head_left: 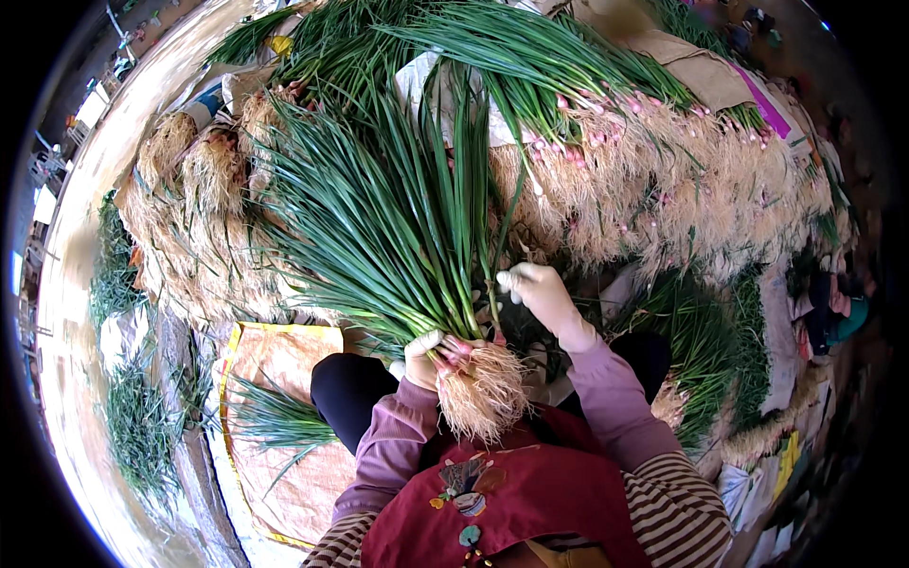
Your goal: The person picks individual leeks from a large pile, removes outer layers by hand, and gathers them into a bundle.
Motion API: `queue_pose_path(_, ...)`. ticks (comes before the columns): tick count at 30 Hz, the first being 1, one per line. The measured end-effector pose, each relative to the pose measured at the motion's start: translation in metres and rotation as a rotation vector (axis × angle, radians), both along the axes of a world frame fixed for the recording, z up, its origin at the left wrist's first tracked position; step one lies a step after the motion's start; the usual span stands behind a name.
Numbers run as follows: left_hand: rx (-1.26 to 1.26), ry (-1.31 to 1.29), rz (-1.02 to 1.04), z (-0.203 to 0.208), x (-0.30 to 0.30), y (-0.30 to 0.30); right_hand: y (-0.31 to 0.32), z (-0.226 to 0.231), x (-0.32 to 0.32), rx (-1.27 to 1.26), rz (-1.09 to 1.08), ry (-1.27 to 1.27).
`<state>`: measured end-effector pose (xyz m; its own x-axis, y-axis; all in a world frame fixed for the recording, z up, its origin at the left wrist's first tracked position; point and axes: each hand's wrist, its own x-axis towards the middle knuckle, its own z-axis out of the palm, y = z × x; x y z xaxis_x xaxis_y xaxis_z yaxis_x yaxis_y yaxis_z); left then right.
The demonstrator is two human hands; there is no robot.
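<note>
A large bunch of green onions [379,218] stands fanned out before me, its long dark leaves pointing away and its pinkish bulbs and pale, stringy roots [483,393] toward my lap. My left hand [423,360], in a pale glove, is closed around the bunch just above the bulbs. To the right of the bunch, my gloved right hand [535,289] has its fingers curled together. Their tips lie against a single stalk [493,308] at the bunch's right edge; whether they pinch it or a thin leaf is hard to see.
Beyond the bunch lies a long heap of green onions [549,66] with roots [663,189] facing me. An orange sheet [294,417] with a yellow edge is at my left, loose onion leaves [279,415] on it. More greens [691,341] lie at my right. A person [838,308] is at far right.
</note>
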<state>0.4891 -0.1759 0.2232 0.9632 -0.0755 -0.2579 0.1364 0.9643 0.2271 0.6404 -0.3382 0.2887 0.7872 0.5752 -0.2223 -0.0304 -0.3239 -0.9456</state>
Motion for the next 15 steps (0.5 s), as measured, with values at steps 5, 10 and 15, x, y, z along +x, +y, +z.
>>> queue_pose_path(5, 0.005, 0.011, 0.018, 0.004, -0.002, 0.0, 0.034, -0.01, -0.001, 0.227, -0.109, 0.349)
queue_pose_path(10, -0.02, -0.117, 0.028, -0.02, -0.007, 0.01, 0.024, -0.068, -0.025, -0.386, 0.233, -0.115)
queue_pose_path(15, 0.044, -0.196, 0.081, 0.009, 0.003, 0.0, 0.0, -0.068, 0.009, -0.688, 0.324, -0.255)
